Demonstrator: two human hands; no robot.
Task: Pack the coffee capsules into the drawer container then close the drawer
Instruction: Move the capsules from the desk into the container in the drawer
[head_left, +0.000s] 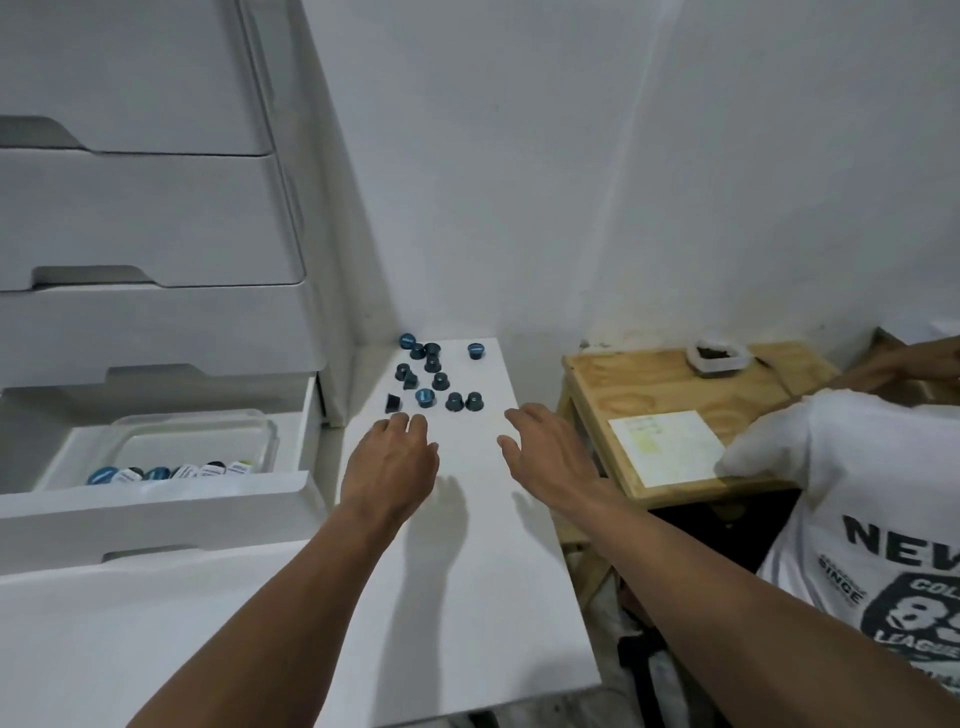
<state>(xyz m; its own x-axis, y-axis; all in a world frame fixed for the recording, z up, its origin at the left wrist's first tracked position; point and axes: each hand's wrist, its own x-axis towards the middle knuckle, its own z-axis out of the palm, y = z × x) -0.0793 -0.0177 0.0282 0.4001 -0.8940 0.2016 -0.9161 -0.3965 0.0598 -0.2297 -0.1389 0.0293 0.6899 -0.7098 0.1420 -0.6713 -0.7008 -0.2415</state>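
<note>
**Both hands empty, loose capsules just ahead**

I had both hands out, palms down, over the white tabletop (467, 597). The left hand (389, 457) was slack and held nothing, its fingertips just short of a tipped capsule (393, 402). The right hand (545, 452) was equally loose and empty. The coffee capsules (434, 376) lay scattered near the wall. More sat in a row in the clear container (197, 431) inside the open drawer (156, 499) on the left.

I judged the main risk to be a clumsy brush. These were small tapered cups, dark and smooth, some with glossy blue foil lids, and the top looked slick. A nudged one could roll in an arc or skid off the right edge. A capsule perched on the container's thin plastic rim might jam the drawer.
</note>
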